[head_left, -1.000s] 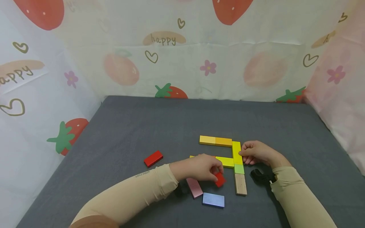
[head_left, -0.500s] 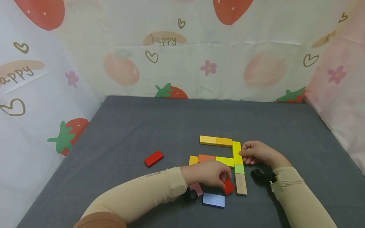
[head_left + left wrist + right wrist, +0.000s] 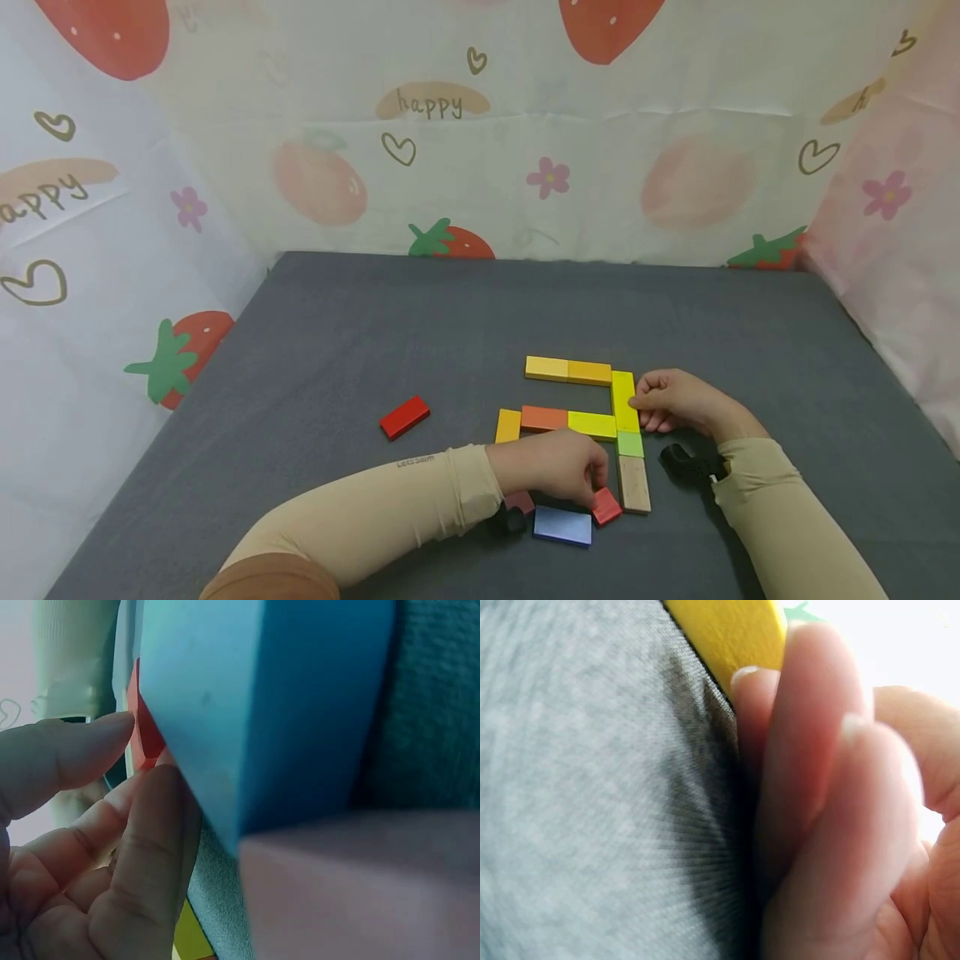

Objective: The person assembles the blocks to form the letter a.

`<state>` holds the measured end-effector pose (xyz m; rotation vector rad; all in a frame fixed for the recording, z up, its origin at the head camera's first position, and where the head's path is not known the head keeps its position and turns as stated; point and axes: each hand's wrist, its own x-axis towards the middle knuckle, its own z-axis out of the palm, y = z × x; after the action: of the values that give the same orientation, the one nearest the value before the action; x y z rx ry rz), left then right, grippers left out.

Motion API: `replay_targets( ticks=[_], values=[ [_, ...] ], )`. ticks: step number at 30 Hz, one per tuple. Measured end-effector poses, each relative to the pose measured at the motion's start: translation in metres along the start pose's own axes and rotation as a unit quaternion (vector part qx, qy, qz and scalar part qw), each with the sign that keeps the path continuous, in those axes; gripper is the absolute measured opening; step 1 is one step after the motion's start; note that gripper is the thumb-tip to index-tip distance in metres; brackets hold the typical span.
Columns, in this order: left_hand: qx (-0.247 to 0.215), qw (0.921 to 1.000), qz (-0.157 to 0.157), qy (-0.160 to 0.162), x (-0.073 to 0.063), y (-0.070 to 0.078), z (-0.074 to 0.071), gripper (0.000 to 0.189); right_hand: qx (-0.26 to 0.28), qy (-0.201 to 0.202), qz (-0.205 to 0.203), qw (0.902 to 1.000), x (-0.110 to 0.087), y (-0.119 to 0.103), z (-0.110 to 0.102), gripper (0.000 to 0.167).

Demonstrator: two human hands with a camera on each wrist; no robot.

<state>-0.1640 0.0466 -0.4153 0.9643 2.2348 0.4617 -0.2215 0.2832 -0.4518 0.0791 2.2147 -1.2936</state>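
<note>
My left hand pinches a small red block between thumb and fingers, right at the right end of a blue block. The left wrist view shows the red block at the thumb and fingertips, partly behind the large blue block. My right hand rests at the right side of an upright-running yellow block, its fingers loosely bent and a fingertip at the block's edge. Below that yellow block, a green block and a plain wooden block continue the column.
An orange-red block and a yellow block form a row left of the column. Two more yellowish blocks run along the top. A pink block is mostly under my left wrist. A red block lies apart on the grey cloth.
My left hand has moved right and toward me with the red block, from above the blue block to its right end. The right hand has stayed in place.
</note>
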Motion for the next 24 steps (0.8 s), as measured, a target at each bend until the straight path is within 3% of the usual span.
replay_targets(
  ticks=[10, 17, 24],
  values=[
    [0.008, 0.9997, 0.023, -0.004, 0.001, 0.004, 0.005, 0.006, 0.001, 0.002, 0.006, 1.0000, 0.000, 0.000, 0.000, 0.017],
    [0.022, 0.9996, 0.014, 0.007, 0.002, 0.009, 0.007, 0.015, 0.003, 0.001, 0.006, 1.0000, 0.000, 0.000, 0.000, 0.016],
    [0.033, 0.9994, 0.014, -0.002, 0.003, 0.013, 0.009, 0.014, -0.003, -0.002, -0.004, 1.0000, -0.002, -0.001, 0.000, 0.016]
  ],
)
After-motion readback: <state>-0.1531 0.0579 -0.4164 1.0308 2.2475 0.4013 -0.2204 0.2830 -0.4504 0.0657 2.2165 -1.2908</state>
